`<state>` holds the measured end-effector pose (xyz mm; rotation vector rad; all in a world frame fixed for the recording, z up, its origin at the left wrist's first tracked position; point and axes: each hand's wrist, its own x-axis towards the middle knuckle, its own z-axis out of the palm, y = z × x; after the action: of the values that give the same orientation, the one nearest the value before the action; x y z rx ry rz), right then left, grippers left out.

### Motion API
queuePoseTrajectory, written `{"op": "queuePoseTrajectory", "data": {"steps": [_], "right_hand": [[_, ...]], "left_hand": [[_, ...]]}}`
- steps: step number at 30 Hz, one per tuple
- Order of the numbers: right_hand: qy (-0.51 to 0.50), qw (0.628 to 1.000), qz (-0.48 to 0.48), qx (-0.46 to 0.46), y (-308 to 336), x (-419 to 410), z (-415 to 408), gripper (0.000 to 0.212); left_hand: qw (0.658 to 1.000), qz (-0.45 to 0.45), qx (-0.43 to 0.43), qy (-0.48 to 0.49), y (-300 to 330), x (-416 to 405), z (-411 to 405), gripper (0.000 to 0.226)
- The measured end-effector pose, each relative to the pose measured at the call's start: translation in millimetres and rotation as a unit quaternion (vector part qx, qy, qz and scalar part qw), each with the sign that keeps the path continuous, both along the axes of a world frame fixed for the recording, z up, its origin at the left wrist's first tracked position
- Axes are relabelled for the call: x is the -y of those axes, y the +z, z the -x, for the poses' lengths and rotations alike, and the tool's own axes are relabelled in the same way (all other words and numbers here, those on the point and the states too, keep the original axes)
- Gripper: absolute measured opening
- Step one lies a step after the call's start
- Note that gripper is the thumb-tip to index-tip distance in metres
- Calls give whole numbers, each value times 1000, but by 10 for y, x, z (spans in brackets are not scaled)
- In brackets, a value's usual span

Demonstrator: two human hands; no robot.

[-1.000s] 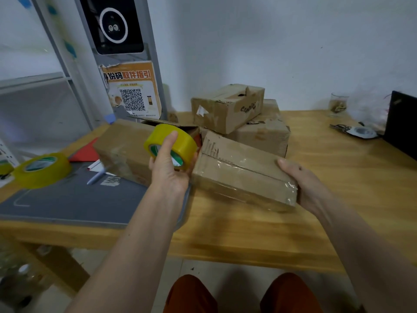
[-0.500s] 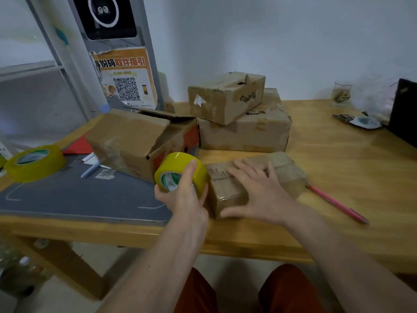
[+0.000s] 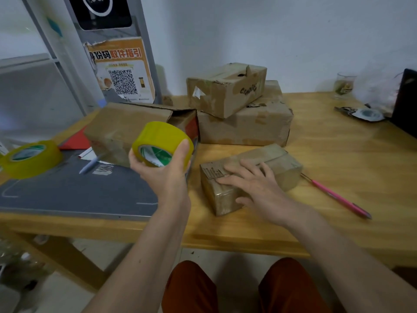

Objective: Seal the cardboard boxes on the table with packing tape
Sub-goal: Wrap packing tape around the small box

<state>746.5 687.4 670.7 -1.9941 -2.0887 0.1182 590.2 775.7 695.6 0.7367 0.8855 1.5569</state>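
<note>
A small cardboard box point(image 3: 277, 163) lies flat near the front of the wooden table point(image 3: 338, 154), shiny tape on its near end. My right hand point(image 3: 250, 184) rests flat on its top, fingers spread. My left hand point(image 3: 162, 170) grips a yellow tape roll point(image 3: 161, 143) above the table, just left of that box. A larger box point(image 3: 126, 129) with raised flaps sits behind the roll. Two more boxes are stacked at the back, the upper box point(image 3: 225, 89) on the lower box point(image 3: 246, 125).
A second yellow tape roll point(image 3: 29, 158) sits at far left by a grey mat point(image 3: 67, 190), where a pen point(image 3: 90, 166) lies. A pink pen point(image 3: 336, 195) lies right of the small box. A glass point(image 3: 344, 84), keys point(image 3: 358, 112) and a dark object point(image 3: 406, 105) occupy the back right.
The small box went from held up in my right hand to lying flat on the table, my right hand now pressing its top. My left hand lifted the roll leftward.
</note>
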Motion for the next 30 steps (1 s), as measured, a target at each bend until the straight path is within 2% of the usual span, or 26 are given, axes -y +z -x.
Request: {"op": "queuePoseTrajectory", "data": {"steps": [3, 6, 9, 11, 13, 15, 16, 18, 19, 22, 23, 27, 30], "right_hand": [[42, 997, -36, -62, -38, 39, -165, 66], [36, 988, -54, -141, -9, 58, -322, 67], [1, 965, -107, -240, -18, 37, -436, 44], [-45, 941, -130, -308, 36, 11, -452, 31], [-107, 910, -113, -385, 159, -2, -404, 32], [-124, 878, -116, -447, 299, 9, -339, 18], [-102, 864, -113, -479, 364, 14, -301, 22], [-40, 829, -86, -552, 457, 0, -228, 51], [-27, 816, -79, -572, 479, -24, -195, 57], [-44, 820, -158, -548, 510, -94, -124, 37], [-66, 819, -204, -532, 506, -111, -122, 34], [-127, 779, -320, -524, 450, -109, -149, 49], [-151, 772, -360, -502, 474, -95, -134, 51]], "left_hand": [[999, -19, 18, -47, 7, 79, -23, 107], [994, -21, 32, -99, 55, 104, 10, 101], [986, -25, 50, -159, 126, 90, 80, 100], [973, -33, 45, -222, 162, 79, 117, 90], [952, -28, 42, -301, 192, 84, 133, 78], [919, -11, 45, -392, 203, 89, 130, 81], [898, -5, 40, -437, 197, 89, 123, 82], [857, -8, 2, -515, 179, 97, 94, 76], [838, -12, -25, -545, 169, 110, 72, 75], [808, 5, -62, -586, 134, 156, -23, 90], [811, 18, -52, -583, 124, 177, -51, 92], [840, 119, 46, -527, 57, 251, -96, 89], [852, 181, 88, -483, 48, 330, -99, 69]]}}
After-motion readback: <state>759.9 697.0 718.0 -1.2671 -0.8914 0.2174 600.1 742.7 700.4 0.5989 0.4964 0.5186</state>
